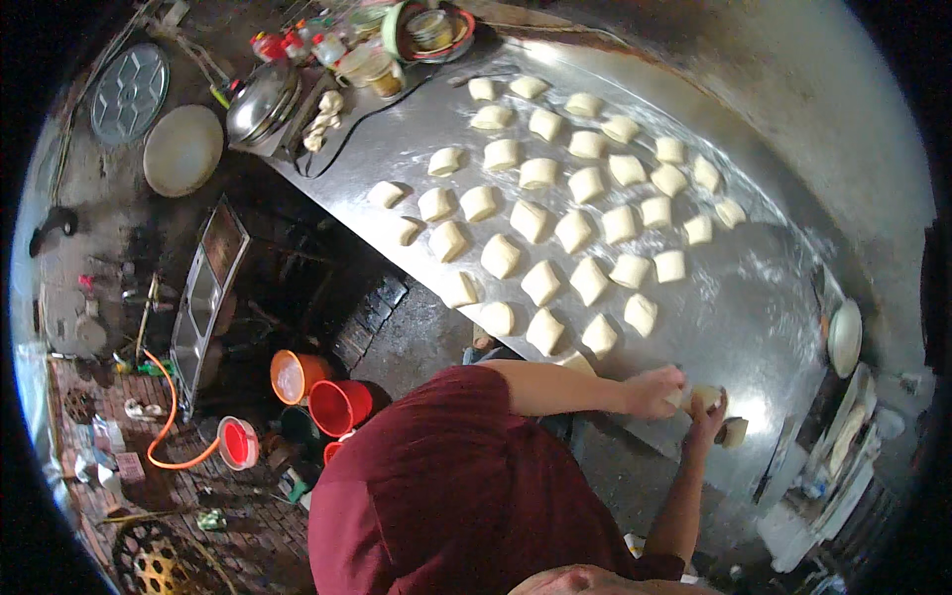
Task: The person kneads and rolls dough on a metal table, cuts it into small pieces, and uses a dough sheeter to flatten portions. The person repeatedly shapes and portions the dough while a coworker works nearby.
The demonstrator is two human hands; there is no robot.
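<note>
My left hand (654,391) is curled over the near right part of the steel worktable, a pale bit of dough (676,397) showing at its fingers. Close beside it, my right hand (708,418) grips a piece of dough (703,394), partly covered by the fingers. Blur hides whether the two bits of dough are joined. Just past the right hand, another dough piece (735,431) lies on the table. Many cut dough pieces (538,173) are spread in loose rows over the floured metal worktable (732,305), to the left of my hands and beyond them.
At the table's far left end stand a lidded steel pan (264,104), jars (383,76) and stacked bowls (428,33). A white bowl (845,338) sits by the right wall. Buckets (340,407) and a steel sink (199,309) stand left, off the table.
</note>
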